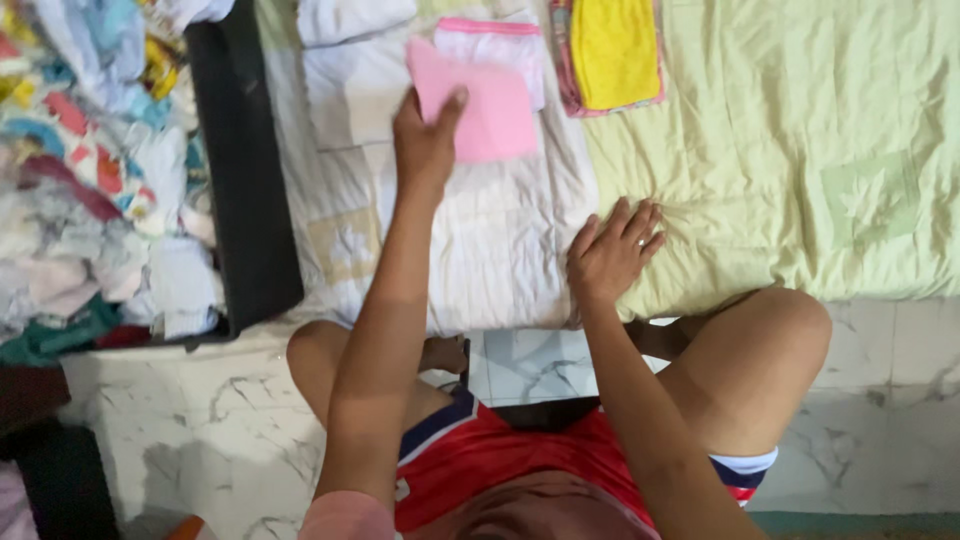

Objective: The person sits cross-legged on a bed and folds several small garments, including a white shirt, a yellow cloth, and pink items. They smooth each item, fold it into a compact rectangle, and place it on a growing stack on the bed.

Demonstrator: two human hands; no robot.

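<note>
**Two hands over folded laundry: a pink cloth held above a white stack**

One folded pink cloth (480, 105) is pinched at its lower left corner by the left hand (425, 140), thumb on top and fingers closed beneath. It hangs or rests just over a white folded piece with a pink band (497, 45). The right hand (610, 255) lies flat and open, fingers spread, palm pressed on the seam where a white quilted cloth (500, 240) meets the pale green sheet (800, 150); it holds nothing.

Risks, as judged from this view: the grip takes only one corner, so the pink cloth may swing open and lose its fold if lifted or dropped carelessly. Set down off-centre, it could slide off the small pile beneath it, or land askew across that pile's edge. The pressing right hand may drag or wrinkle the white cloth under it.

Position: the pink cloth sits at the left hand, well apart from the right hand and farther from the person. A yellow folded cloth (612, 50) lies to its right, near but separate. A black open suitcase edge (245, 180) with mixed clothes (90, 180) stands to the left.
</note>
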